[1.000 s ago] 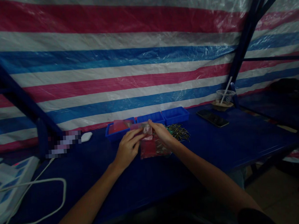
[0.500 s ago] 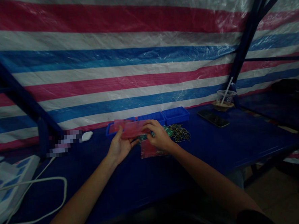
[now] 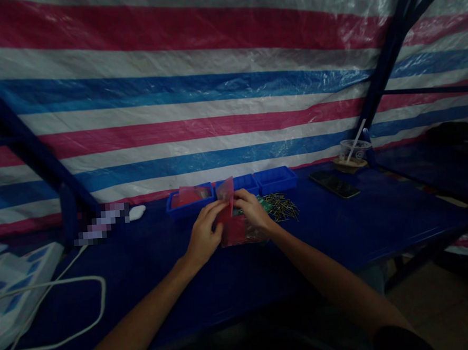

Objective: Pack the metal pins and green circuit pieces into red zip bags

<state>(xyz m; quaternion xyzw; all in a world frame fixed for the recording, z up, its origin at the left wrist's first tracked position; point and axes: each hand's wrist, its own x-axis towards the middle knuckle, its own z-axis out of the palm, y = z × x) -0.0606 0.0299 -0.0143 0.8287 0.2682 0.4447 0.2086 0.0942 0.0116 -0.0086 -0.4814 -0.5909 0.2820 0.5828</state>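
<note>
— So what did the pink bag (image 3: 226, 195) look like when you had it up?

— Thin, see-through, pinkish-red plastic, small and flat. It stood nearly upright, on edge, above the blue table (image 3: 340, 226), just in front of the middle blue tray (image 3: 242, 183). The light was poor, so I could not tell whether anything was inside it.

— Had it moved since half a second earlier?

— Yes. Half a second before, I held it flat and lengthwise between both hands, stretched sideways. By this moment it had been turned up on end, and my hands had drawn closer together over the stack of red bags (image 3: 239, 231).

— And your hands?

— My left hand (image 3: 204, 236) was curled, fingers pinched on the bag's lower left edge. My right hand (image 3: 254, 212) was likewise closed, thumb and fingertips gripping the bag's right side near the top. Both wrists hovered just over the stack lying on the table.

— What lay around them?

— Just right of my right hand, a heap of small metal pins (image 3: 281, 207) beside some green boards (image 3: 262, 203). The left blue tray (image 3: 188, 201) held more pink bags. Farther right were a phone (image 3: 333, 184) and a plastic cup (image 3: 351, 153) with a straw.
</note>
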